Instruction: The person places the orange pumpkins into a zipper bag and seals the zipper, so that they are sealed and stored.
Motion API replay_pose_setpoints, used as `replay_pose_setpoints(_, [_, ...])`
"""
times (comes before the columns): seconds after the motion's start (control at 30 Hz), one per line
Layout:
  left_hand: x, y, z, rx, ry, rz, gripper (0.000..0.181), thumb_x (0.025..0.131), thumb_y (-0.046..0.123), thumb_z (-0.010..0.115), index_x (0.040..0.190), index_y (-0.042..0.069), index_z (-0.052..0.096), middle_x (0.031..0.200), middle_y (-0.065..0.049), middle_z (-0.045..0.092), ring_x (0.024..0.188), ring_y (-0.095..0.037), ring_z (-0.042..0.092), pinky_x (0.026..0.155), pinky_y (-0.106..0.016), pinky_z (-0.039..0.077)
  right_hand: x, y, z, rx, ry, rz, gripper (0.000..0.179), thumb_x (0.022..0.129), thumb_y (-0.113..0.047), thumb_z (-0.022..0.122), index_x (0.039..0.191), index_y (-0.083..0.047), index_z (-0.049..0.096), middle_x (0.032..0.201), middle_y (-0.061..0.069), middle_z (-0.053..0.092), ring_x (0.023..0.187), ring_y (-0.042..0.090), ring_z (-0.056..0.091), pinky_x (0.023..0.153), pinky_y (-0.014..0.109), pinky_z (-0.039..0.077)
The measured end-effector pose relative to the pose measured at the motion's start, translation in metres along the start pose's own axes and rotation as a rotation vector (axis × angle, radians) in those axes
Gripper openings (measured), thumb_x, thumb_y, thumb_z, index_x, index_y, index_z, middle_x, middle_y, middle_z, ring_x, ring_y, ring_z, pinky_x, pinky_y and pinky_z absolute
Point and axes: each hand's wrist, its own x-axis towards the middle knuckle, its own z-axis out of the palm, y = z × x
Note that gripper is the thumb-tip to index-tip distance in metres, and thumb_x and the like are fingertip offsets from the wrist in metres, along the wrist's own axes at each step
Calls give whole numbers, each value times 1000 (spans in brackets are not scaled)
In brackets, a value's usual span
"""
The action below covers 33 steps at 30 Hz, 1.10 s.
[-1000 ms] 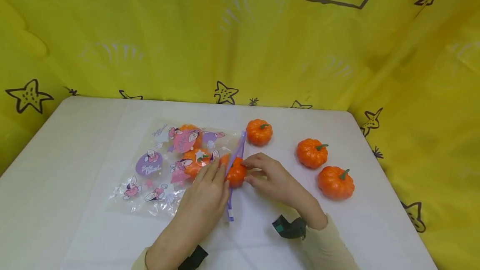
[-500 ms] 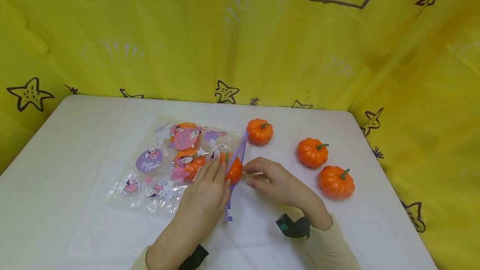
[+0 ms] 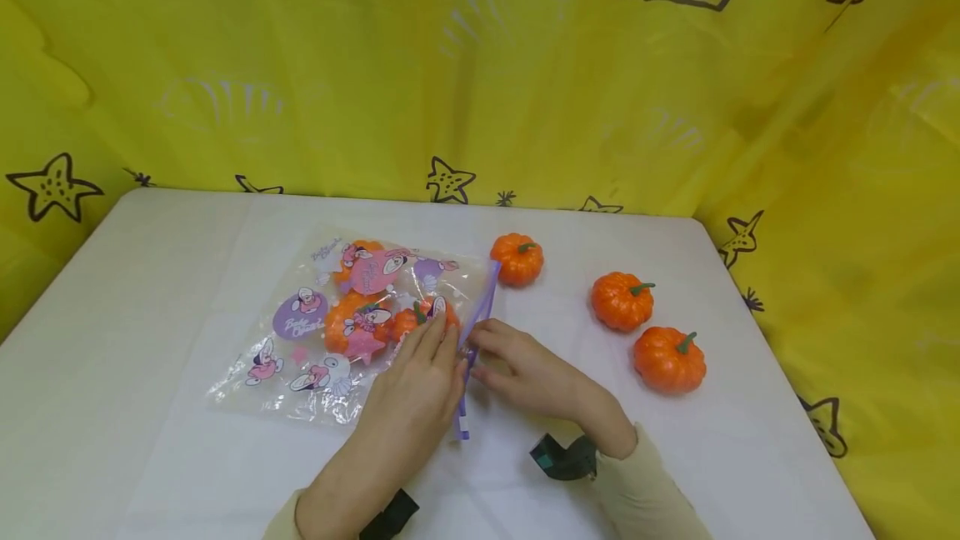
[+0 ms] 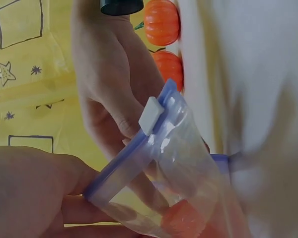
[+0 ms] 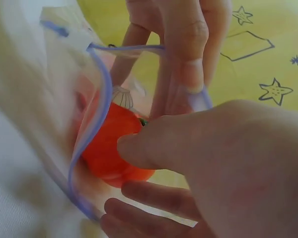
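Note:
A clear zipper bag (image 3: 262,402) with pink and purple cartoon prints lies on the table, its purple-edged mouth to the right. Inside it are three small orange pumpkins, the nearest to the mouth being one pumpkin (image 5: 111,148) seen through the opening. My left hand (image 3: 412,382) pinches the upper lip of the bag between thumb and fingers, holding the mouth apart. The right hand (image 3: 528,369) has its fingertips at the mouth; in the right wrist view its thumb overlaps that pumpkin, with loosely bent fingers below. A white slider (image 4: 151,115) sits on the purple zip.
Three more pumpkins lie outside the bag: a back pumpkin (image 3: 517,259) by the mouth's far corner, a middle pumpkin (image 3: 621,302) and a front pumpkin (image 3: 669,361) to the right. A yellow curtain (image 3: 360,90) hangs behind the white table (image 3: 600,257).
The pumpkin at the mouth has gone left, deeper into the bag, and the right hand's fingers have followed it to the opening. The pumpkins inside have shifted left. My left hand has barely moved.

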Motion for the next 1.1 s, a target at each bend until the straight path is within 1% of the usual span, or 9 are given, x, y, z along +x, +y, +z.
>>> replay_pose_setpoints(0.17, [1,0,-1,-24,-9,-22,48,98,27,61,137,0,57,150,-17,49,137,-33,48,92,-49,56,0,1,2,11,10,14,40,98,-10,58,138,-5,55,139,8,55,127,22,54,111,43,45])
replay_pose_setpoints(0.27, [1,0,0,-36,9,-7,46,98,25,61,136,-2,58,148,-18,50,136,-34,50,93,-49,56,1,2,7,12,10,14,41,98,-8,57,138,-5,54,143,9,52,132,23,51,114,43,41])
replay_pose_setpoints(0.37, [0,0,0,-48,31,15,44,98,23,61,134,-3,59,146,-19,53,135,-34,51,93,-49,56,3,3,12,-10,14,-12,38,97,-5,54,135,-3,56,142,11,52,131,24,52,114,44,41])
replay_pose_setpoints(0.5, [0,0,0,-64,57,34,42,98,22,60,131,-4,61,143,-19,54,133,-33,52,93,-48,56,6,3,19,-35,26,-54,33,95,2,49,127,1,58,133,13,58,122,26,56,111,45,44])
replay_pose_setpoints(0.57, [0,1,0,-72,61,39,42,98,22,60,131,-4,61,143,-20,55,133,-33,52,95,-47,55,6,4,22,-44,26,-63,33,94,5,47,125,1,58,131,13,59,121,26,56,111,46,44])
replay_pose_setpoints(0.77, [2,0,-1,-97,29,22,43,98,21,61,133,-4,59,145,-20,53,134,-35,51,101,-49,51,8,7,26,-14,-6,-46,35,95,7,43,127,-1,56,146,15,50,137,28,46,118,48,34])
replay_pose_setpoints(0.87, [2,-2,-2,-103,26,22,43,98,20,61,133,-4,59,145,-20,53,135,-35,51,103,-49,49,11,7,28,-4,-12,-67,29,92,10,43,112,-2,61,142,14,51,136,29,46,118,48,33])
replay_pose_setpoints(1.0, [1,-3,-2,-115,15,14,45,98,22,60,135,-3,57,146,-20,52,136,-35,49,106,-49,46,11,9,27,-18,-7,-61,33,91,10,45,115,-4,61,143,12,50,137,26,44,119,47,32])
replay_pose_setpoints(1.1, [1,-3,-1,-115,10,6,46,98,23,60,137,-2,56,147,-19,51,137,-35,49,105,-49,47,7,11,19,-46,19,-18,43,91,7,50,132,-4,55,148,12,48,140,28,43,119,48,33])
